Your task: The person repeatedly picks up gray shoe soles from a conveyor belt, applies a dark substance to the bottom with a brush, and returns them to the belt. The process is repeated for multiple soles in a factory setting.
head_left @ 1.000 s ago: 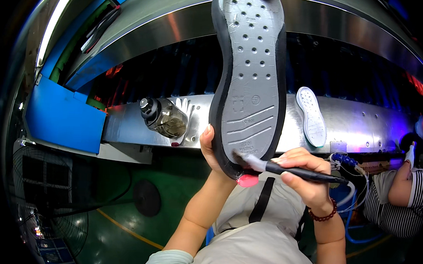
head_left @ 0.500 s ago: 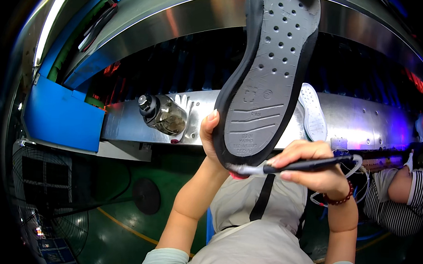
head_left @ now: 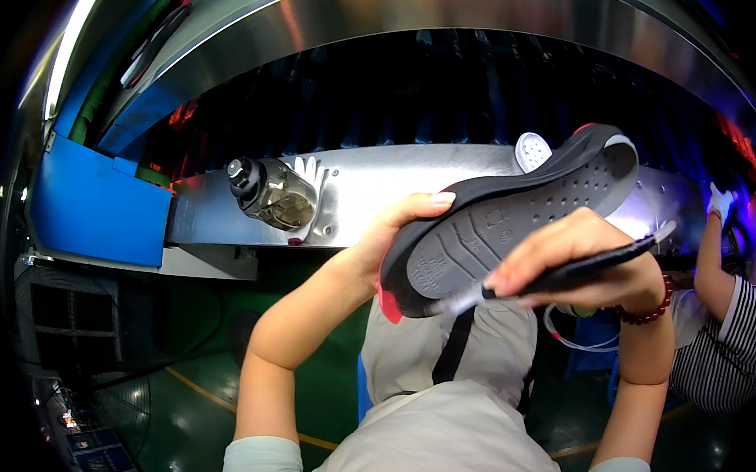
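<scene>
My left hand [head_left: 393, 226] grips a black shoe sole [head_left: 458, 253] by its near end, with the thumb over the rim. The sole has a grey inner face with small holes and a red patch at its near end. It is tilted, its far end pointing up and to the right. My right hand [head_left: 587, 251] is closed on a brush [head_left: 462, 302] with a black handle and pale bristles. The blurred bristles are at the sole's near rim; whether they touch cannot be made out. A tube hangs by the handle's rear end.
A steel ledge [head_left: 368, 171] crosses behind the sole. On it are a dark-capped clear bottle [head_left: 284, 201], a white glove [head_left: 309, 171] and a pale, holed sole-shaped piece [head_left: 533, 152], partly hidden. A blue machine panel [head_left: 102, 200] stands left. At right, another person's white-gloved hand [head_left: 720, 201] reaches in.
The sole has swung from nearly upright to tilted rightward, its far end lower. My right hand and the brush have shifted right, the bristles moving along the near rim. The view has shifted slightly.
</scene>
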Tool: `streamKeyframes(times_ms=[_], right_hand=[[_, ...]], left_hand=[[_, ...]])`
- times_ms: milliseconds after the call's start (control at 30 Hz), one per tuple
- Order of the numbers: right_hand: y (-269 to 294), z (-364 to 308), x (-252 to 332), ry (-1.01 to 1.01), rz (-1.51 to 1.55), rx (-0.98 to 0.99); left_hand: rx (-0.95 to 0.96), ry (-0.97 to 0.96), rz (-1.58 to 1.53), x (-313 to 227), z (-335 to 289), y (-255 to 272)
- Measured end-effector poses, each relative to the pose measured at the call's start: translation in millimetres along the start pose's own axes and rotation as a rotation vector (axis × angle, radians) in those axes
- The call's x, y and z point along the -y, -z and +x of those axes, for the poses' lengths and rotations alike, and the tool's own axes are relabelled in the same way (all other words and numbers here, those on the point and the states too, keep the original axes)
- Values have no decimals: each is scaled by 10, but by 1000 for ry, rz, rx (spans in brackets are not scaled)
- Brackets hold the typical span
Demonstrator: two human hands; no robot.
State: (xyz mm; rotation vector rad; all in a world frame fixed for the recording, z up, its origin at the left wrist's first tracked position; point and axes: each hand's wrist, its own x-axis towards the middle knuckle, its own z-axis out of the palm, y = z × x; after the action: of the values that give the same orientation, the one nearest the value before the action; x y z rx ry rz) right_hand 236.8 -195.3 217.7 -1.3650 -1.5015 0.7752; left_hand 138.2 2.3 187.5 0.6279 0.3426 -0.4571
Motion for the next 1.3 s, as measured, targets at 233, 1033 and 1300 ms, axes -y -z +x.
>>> streamKeyframes(times_ms=[233,1033,1300], right_hand=[[45,-114,-6,-76,-175,181],[164,-448,-46,-140,-264,45],[-152,-212,101,-113,-4,-580]], left_hand=[[-134,11,209,13,-59,69],[-210,-12,86,-104,-199,770],[377,-381,-487,286,500,896]])
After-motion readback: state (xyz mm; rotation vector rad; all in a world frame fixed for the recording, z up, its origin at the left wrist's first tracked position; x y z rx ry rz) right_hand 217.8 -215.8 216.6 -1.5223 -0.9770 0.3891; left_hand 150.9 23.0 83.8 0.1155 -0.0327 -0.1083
